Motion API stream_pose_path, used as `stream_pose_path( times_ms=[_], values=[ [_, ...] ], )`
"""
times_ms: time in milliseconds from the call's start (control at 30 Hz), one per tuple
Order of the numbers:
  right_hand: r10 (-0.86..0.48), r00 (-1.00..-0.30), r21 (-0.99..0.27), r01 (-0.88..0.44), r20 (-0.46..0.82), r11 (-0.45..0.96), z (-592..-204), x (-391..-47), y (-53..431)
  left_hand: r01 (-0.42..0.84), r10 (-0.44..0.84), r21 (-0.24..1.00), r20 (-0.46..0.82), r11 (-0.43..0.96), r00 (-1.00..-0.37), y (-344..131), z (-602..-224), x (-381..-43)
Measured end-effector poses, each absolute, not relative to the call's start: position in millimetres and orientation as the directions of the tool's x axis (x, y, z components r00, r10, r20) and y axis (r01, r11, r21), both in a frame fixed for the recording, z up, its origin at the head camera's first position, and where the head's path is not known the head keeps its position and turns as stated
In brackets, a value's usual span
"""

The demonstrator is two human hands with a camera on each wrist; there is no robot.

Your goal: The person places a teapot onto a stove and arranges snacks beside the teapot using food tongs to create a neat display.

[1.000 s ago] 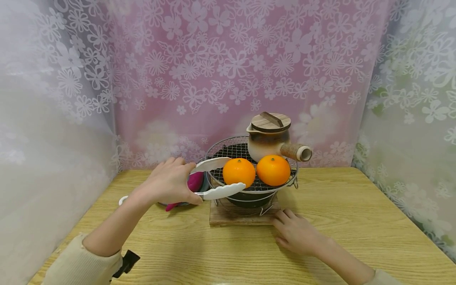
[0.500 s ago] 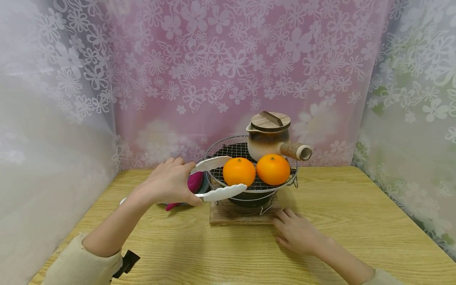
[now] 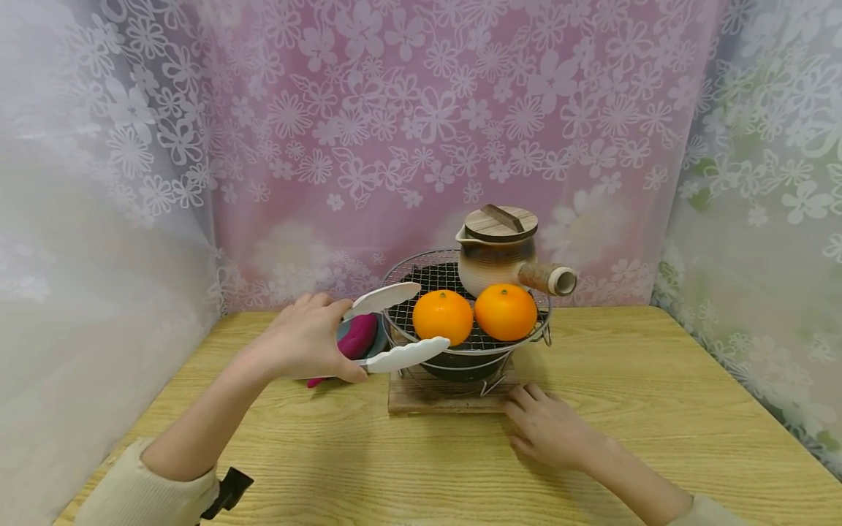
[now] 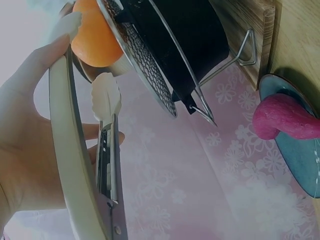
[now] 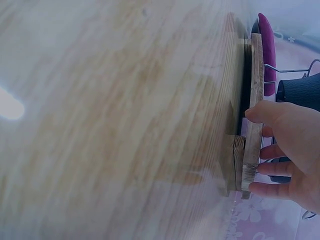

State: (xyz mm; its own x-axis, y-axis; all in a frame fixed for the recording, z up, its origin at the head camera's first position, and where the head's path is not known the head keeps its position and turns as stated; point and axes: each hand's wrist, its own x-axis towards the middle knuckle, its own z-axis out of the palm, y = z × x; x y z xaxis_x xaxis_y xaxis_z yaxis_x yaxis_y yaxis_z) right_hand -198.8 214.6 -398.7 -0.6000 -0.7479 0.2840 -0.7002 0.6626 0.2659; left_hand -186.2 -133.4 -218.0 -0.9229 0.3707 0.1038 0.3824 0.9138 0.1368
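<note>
In the head view my left hand (image 3: 302,340) grips a pair of tongs with white scalloped tips (image 3: 408,355). The tongs stand spread, one tip behind and one in front of the near-left side of an orange (image 3: 443,318). That orange sits on a round wire grill rack (image 3: 430,277) beside a second orange (image 3: 505,313). In the left wrist view the tongs (image 4: 70,145) show their two arms apart. My right hand (image 3: 549,427) rests low at the right front corner of the wooden board (image 3: 434,404) under the stove, fingers touching its edge.
A brown clay teapot (image 3: 493,267) with a wooden lid stands behind the oranges, its handle jutting right. The black stove bowl (image 4: 185,45) is under the rack. To the left, a magenta curved object (image 4: 285,117) lies on a blue-grey plate (image 4: 295,165). Floral curtains surround the table.
Over the last half second my left hand and the tongs have shifted slightly left, away from the orange, which stays on the rack. My right hand has kept its place.
</note>
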Motion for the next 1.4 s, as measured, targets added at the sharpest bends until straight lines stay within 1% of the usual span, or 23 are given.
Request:
stream_pose_path(
  times_ms=[300,567,733,1100,1400],
  values=[
    [-0.752,-0.587,0.275,-0.702,0.299,0.657,-399.1,-200.2,215.5,0.349,0.334,0.237,0.102,0.907,-0.937,-142.8,-213.4,-183.9],
    [-0.754,-0.599,0.271,-0.704,0.27,0.656,-397.4,-199.2,215.4,0.322,0.297,0.302,0.129,0.897,-0.946,-151.2,-213.3,-185.2],
    [-0.754,-0.598,0.27,-0.704,0.273,0.657,-397.1,-199.4,215.2,0.309,0.278,0.333,0.137,0.891,-0.951,-159.6,-213.4,-188.6],
    [-0.749,-0.609,0.258,-0.703,0.261,0.662,-396.7,-199.4,214.8,0.191,0.179,0.353,0.067,0.916,-0.982,-184.4,-222.5,-204.8],
    [-0.76,-0.581,0.274,-0.711,0.291,0.648,-399.8,-201.5,215.3,0.169,0.161,0.335,0.05,0.927,-0.986,-198.7,-231.4,-214.9]
  ],
)
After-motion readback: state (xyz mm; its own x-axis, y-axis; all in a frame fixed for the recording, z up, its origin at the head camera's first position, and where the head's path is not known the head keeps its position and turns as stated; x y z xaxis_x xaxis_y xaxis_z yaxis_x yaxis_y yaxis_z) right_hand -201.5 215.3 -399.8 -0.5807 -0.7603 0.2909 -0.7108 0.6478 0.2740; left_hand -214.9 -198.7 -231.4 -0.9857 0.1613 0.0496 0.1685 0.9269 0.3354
